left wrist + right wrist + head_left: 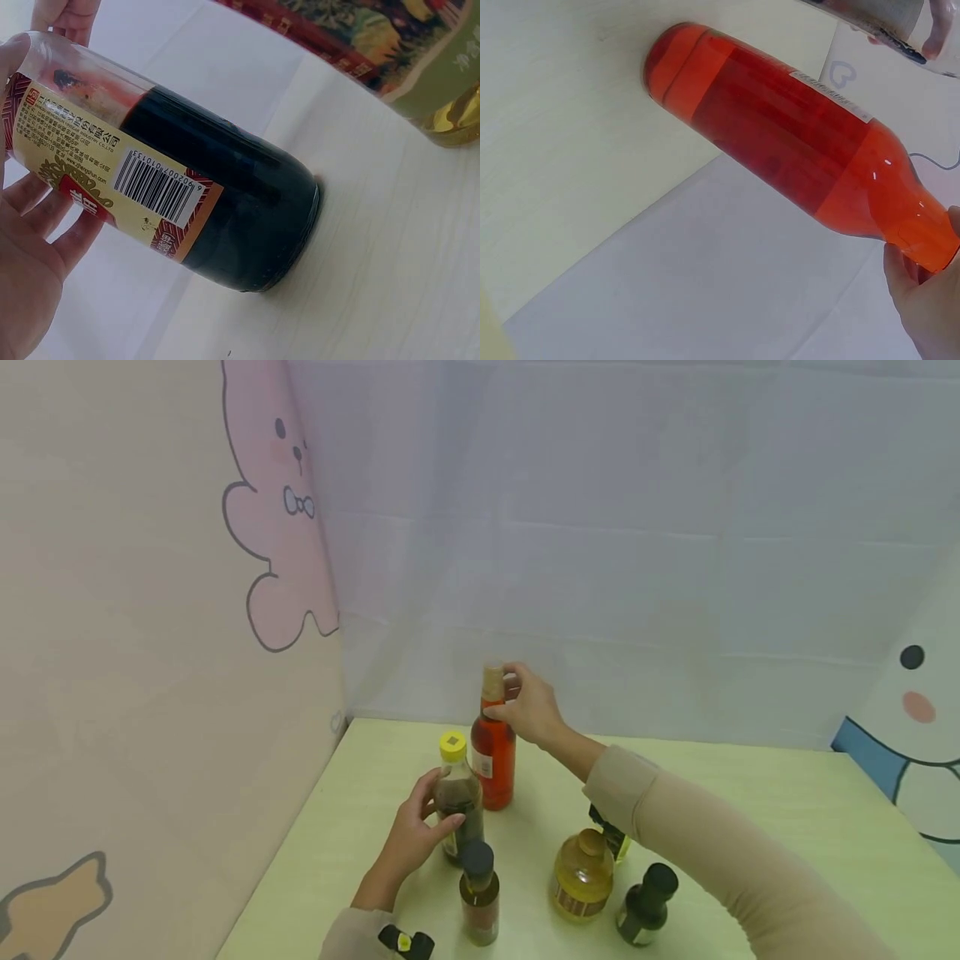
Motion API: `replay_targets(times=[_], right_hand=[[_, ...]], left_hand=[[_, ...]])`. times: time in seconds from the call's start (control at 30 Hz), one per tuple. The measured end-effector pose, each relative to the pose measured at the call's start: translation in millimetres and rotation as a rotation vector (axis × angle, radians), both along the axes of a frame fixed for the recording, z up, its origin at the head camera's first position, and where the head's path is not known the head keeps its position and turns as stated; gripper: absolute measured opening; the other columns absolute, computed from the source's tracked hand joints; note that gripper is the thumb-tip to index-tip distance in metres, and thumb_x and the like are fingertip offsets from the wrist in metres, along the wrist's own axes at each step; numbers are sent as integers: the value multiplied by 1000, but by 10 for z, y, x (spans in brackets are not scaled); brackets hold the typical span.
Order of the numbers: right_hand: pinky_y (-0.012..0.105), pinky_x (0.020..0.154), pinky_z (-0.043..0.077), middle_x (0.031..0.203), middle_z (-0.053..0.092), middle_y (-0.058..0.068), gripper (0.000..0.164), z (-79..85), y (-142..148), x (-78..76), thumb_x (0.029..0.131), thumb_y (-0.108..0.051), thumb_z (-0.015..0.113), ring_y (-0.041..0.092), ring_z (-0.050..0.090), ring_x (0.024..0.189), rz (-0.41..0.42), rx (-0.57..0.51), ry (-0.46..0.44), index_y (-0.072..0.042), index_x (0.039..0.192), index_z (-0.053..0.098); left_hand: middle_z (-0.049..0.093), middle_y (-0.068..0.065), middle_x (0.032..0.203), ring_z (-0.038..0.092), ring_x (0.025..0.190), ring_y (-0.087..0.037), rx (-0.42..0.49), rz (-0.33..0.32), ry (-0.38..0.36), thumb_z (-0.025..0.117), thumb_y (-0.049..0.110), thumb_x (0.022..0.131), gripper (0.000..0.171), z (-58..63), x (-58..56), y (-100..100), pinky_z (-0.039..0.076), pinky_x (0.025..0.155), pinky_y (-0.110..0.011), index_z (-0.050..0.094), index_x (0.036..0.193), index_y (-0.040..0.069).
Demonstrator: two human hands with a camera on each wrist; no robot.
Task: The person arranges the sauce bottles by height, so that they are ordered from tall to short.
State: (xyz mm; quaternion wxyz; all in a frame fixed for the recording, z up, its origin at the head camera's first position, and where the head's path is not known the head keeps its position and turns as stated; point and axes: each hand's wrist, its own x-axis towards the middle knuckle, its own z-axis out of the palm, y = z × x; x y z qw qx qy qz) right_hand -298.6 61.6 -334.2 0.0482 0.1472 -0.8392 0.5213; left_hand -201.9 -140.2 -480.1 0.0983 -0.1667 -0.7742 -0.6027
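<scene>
Red bottle [497, 768] stood, neck held by your right hand [531, 706]; your left hand [415, 828] gripped the yellow-capped bottle [461, 795] nearby.

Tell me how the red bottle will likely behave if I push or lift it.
The red bottle is probably heavy, as red reaching its neck suggests plenty of liquid. Its smooth, shiny wall may be slippery. Tall and slim, it could tip if pushed near the neck, where the right hand holds it.
</scene>
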Motion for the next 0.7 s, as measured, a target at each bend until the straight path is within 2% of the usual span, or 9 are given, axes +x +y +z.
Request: replay_targets(times=[0.7], right_hand=[[45, 81, 56, 119, 63, 15, 56, -19, -203, -153, 79, -4, 80, 28, 62, 105, 11, 20, -5, -9, 128, 53]], left_hand=[[44, -18, 144, 43, 130, -40, -40, 19, -48, 74, 19, 87, 70, -24, -13, -11, 39, 101, -56, 37, 144, 4]])
